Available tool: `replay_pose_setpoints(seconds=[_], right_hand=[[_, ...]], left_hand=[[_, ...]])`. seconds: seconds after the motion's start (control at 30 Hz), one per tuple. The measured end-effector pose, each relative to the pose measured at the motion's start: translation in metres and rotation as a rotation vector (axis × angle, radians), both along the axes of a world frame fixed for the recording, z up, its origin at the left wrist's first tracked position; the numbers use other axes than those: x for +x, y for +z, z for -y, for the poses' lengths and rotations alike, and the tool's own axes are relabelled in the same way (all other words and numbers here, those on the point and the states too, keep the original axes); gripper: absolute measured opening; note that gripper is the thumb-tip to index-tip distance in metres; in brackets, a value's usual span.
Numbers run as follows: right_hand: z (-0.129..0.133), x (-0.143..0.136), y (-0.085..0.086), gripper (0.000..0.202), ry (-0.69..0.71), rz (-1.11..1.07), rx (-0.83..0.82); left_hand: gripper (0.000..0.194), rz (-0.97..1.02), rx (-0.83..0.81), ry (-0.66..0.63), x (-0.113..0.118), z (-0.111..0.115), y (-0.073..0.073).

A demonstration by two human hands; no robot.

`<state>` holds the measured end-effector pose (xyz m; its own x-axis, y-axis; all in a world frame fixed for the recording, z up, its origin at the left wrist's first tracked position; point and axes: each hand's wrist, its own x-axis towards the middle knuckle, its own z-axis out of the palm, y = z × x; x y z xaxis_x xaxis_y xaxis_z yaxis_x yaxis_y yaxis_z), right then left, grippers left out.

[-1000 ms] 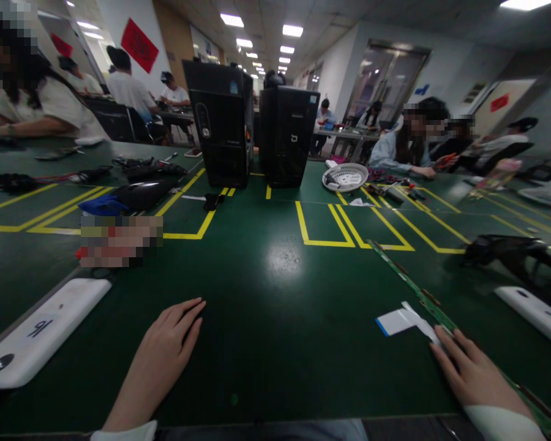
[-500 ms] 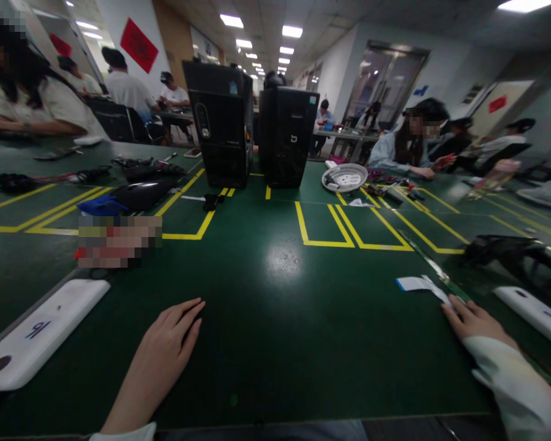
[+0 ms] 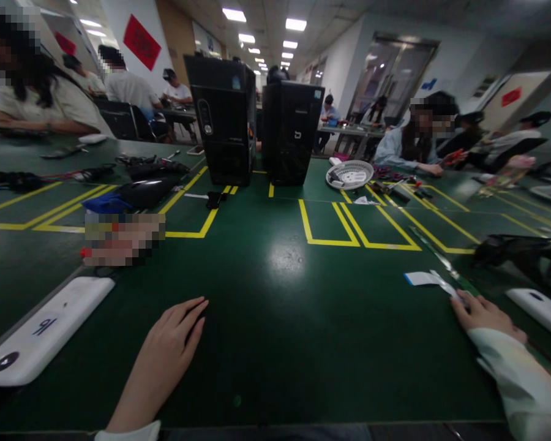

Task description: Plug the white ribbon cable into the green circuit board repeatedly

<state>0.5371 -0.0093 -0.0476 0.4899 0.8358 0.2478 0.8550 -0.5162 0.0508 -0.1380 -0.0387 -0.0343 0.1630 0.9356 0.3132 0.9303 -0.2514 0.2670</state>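
My left hand (image 3: 172, 343) lies flat on the green table (image 3: 275, 355), fingers stretched out and holding nothing. At the right, my right hand (image 3: 489, 318) has its fingers bent round the near part of a long thin green strip (image 3: 445, 263) and the end of a white ribbon cable (image 3: 425, 279). The cable has a blue tip, and its free end points left. My fingers partly hide where the strip and cable meet.
White devices (image 3: 50, 331) lie at the left and right edges. Two black computer towers (image 3: 223, 122) stand at the back. A white basket (image 3: 349, 176), a black frame (image 3: 523, 257), cables and a black-and-blue item (image 3: 133, 195) lie around. Other people sit beyond.
The fingers of my right hand have drawn in more closely at the strip and ribbon cable. My left hand stays in place on the table. The whole view has shifted slightly.
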Motion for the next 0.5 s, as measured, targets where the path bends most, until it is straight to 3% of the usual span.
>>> replay_pose_setpoints(seconds=[0.13, 0.33, 0.5], right_hand=[[-0.002, -0.011, 0.009, 0.07, -0.144, -0.195, -0.075], [0.0, -0.009, -0.001, 0.064, -0.074, -0.1, 0.025], [-0.005, 0.009, -0.013, 0.057, 0.095, 0.002, 0.018]], left_hand=[[0.045, 0.003, -0.012, 0.004, 0.001, 0.001, 0.001], [0.043, 0.015, 0.003, 0.007, 0.003, 0.002, 0.003], [0.044, 0.007, 0.001, 0.006, 0.003, 0.002, 0.002]])
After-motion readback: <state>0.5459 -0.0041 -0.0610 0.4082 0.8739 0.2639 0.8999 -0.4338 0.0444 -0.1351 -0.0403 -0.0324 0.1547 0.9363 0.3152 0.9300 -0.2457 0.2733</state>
